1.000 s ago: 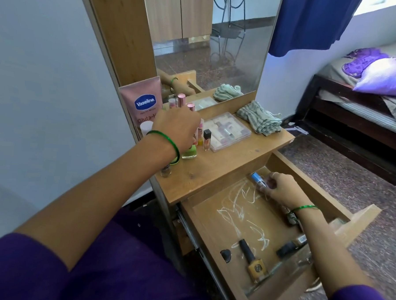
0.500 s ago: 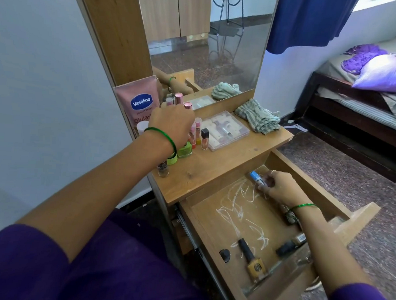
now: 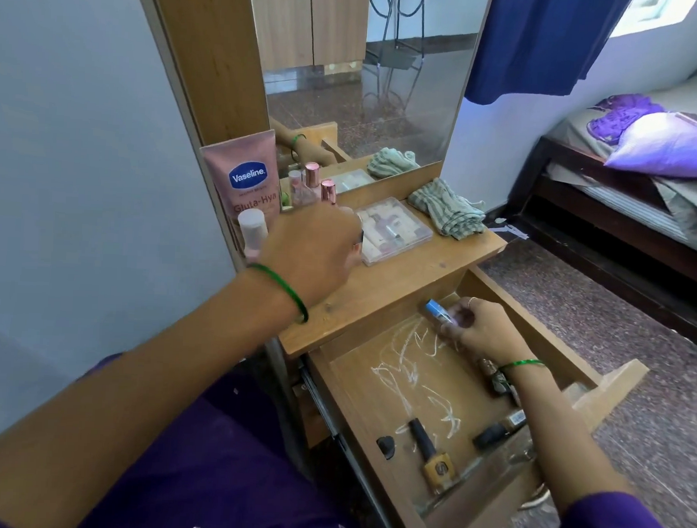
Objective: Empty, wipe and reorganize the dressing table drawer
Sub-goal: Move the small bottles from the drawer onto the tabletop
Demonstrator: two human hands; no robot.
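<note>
Bedroom: bed [image 3: 640, 206], mirrored dressing table [image 3: 402, 282].

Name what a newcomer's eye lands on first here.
Probably the open drawer with white scribbled streaks across its floor and a yellow nail polish bottle lying near its front. Next, the right hand gripping a blue-capped bottle at the drawer's back, and the pink Vaseline tube leaning against the mirror frame.

Single head-worn view, looking forward and down, close over dressing table top [image 3: 410, 283] and open drawer [image 3: 413, 388]
</note>
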